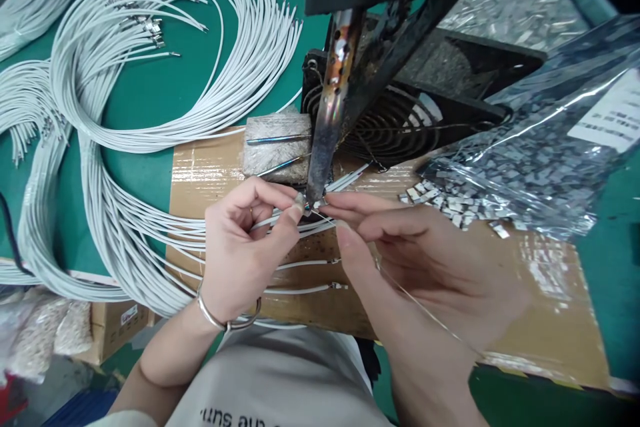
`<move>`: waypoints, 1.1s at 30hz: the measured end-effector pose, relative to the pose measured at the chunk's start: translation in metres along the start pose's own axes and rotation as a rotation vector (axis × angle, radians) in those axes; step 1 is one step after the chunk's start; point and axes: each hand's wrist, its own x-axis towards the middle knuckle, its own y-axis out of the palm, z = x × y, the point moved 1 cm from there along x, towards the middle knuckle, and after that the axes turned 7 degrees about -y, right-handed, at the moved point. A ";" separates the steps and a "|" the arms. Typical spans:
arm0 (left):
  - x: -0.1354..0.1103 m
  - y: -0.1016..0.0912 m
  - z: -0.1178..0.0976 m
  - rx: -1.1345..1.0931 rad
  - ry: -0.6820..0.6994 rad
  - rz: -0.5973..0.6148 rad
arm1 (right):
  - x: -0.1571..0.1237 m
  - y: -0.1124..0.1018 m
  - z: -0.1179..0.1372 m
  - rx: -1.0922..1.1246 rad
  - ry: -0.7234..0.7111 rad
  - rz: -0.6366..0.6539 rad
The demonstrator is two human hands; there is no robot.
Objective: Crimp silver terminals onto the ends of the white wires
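Observation:
Near the middle of the bench, my left hand (250, 247) is closed, thumb and forefinger pinching a small metal part (308, 207). Most of this part is hidden by the fingertips and the iron. The dark tip of a fixed soldering iron (333, 93) comes down onto it. From the right, my right hand (425, 267) grips a thin solder wire (425, 310) between thumb and fingers; its end reaches the iron's tip. Below my hands lie two white wires with metal ends (305, 289). More white wires pass behind my left hand.
Bundles of white wires (150, 133) cover the left side. Behind the iron are a tip-cleaning pad (277, 127) with two metal rods and a black fan (395, 123). Small metal pieces (460, 207) spill from a plastic bag (540, 127) at right. Brown cardboard (540, 307) lies underneath.

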 end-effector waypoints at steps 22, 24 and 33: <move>0.002 0.001 -0.002 0.006 -0.022 -0.004 | 0.000 0.001 -0.003 0.008 0.015 -0.001; 0.002 0.001 -0.002 0.008 -0.015 -0.004 | 0.000 0.001 -0.003 0.010 0.019 -0.002; 0.001 -0.003 0.000 0.035 -0.003 -0.013 | 0.000 0.001 -0.001 -0.003 0.016 0.000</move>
